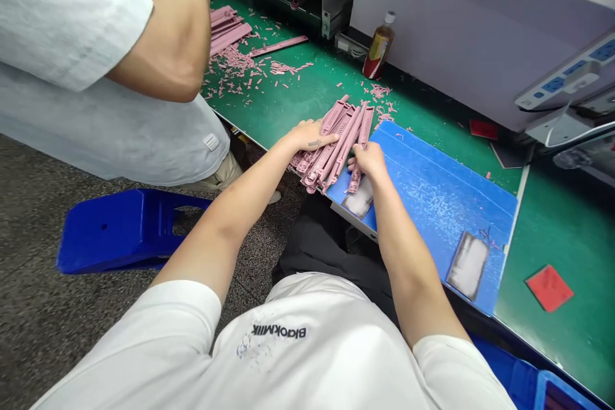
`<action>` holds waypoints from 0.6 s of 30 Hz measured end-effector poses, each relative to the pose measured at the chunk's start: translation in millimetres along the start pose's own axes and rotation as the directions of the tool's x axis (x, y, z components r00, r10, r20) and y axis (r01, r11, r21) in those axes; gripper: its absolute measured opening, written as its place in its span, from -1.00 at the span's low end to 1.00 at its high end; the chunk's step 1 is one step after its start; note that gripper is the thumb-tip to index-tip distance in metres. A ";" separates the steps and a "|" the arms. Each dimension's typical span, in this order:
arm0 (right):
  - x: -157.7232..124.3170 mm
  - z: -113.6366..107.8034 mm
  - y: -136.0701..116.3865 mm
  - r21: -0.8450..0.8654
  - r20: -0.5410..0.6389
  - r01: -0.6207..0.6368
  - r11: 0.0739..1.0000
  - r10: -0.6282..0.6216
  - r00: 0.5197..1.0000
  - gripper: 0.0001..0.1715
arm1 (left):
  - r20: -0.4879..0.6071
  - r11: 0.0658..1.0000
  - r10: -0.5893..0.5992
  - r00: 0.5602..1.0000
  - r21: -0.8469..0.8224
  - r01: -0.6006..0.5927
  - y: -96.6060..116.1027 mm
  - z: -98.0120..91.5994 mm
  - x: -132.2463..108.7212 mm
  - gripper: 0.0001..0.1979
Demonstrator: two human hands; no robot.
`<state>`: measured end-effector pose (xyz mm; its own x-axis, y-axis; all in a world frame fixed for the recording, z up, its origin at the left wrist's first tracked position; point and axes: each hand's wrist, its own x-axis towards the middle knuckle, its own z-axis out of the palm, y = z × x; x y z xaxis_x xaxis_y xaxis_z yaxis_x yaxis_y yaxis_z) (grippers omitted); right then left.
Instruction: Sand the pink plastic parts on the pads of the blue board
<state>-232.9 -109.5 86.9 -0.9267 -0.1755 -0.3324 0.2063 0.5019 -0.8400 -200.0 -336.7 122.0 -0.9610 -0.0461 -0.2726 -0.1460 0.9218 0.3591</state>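
A bundle of long pink plastic strips [331,157] lies at the bench's front edge, partly over a blue mat [432,179]. My left hand [310,136] is closed over the left side of the bundle, its thumb stretched across the top; its other fingers are partly hidden. Just to the right, one pink plastic strip [366,125] is pinched in my right hand [369,159], slanting beside the bundle. Raised lettering or cut-outs show along some strips, too small to read. Below my right hand, a worn whitish block [358,200] lies on the mat.
A co-worker [158,45] stands at the left, near more pink strips [230,29] and scattered scraps [235,64]. A drink bottle [379,48] stands at the back. Another whitish block [468,266] and a red square [549,288] lie rightward. A blue stool [106,230] is on the floor.
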 end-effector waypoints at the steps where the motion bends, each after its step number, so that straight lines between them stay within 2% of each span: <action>1: -3.9 -7.1 -0.2 0.022 -0.036 0.006 1.000 -0.005 0.999 -0.90 | -0.028 1.000 -0.014 1.000 -0.002 0.014 3.9 -0.4 -4.0 -0.05; 3: -14.8 -22.7 0.7 0.072 -0.109 0.036 0.997 -0.028 0.994 -0.87 | -0.148 0.999 -0.019 0.989 0.025 0.023 20.5 -0.2 -13.4 -0.12; 5: -31.8 -38.2 5.1 0.203 -0.173 0.128 0.971 -0.093 0.980 -0.75 | -0.262 0.993 0.081 0.962 0.102 -0.056 47.1 3.0 -24.5 -0.29; 6: -42.6 -45.6 9.1 0.292 -0.201 0.189 0.938 -0.133 0.971 -0.67 | -0.279 0.981 0.159 0.947 0.149 -0.121 62.3 6.0 -30.1 -0.38; 8: -67.2 -60.2 20.7 0.457 -0.253 0.295 0.839 -0.196 0.948 -0.47 | -0.231 0.950 0.271 0.934 0.218 -0.222 91.4 13.7 -39.8 -0.49; 11: -106.0 -83.1 44.2 0.552 -0.306 0.329 0.766 -0.181 0.935 -0.26 | -0.180 0.944 0.257 0.949 0.255 -0.208 121.2 26.8 -46.9 -0.49; 16: -159.3 -118.7 85.6 0.538 -0.389 0.324 0.778 -0.112 0.914 -0.18 | -0.035 0.958 0.149 0.988 0.251 -0.136 137.5 45.5 -41.0 -0.49; 18: -174.7 -130.3 99.3 0.514 -0.462 0.371 0.773 -0.116 0.880 -0.16 | -0.059 0.962 0.116 0.992 0.253 -0.097 141.5 52.1 -39.9 -0.50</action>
<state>-91.5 81.3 117.5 -0.9839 0.1786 0.0028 -0.0232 -0.1122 -0.9934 -170.1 -184.4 137.2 -0.9836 0.0385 -0.1761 0.0126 0.9892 0.1459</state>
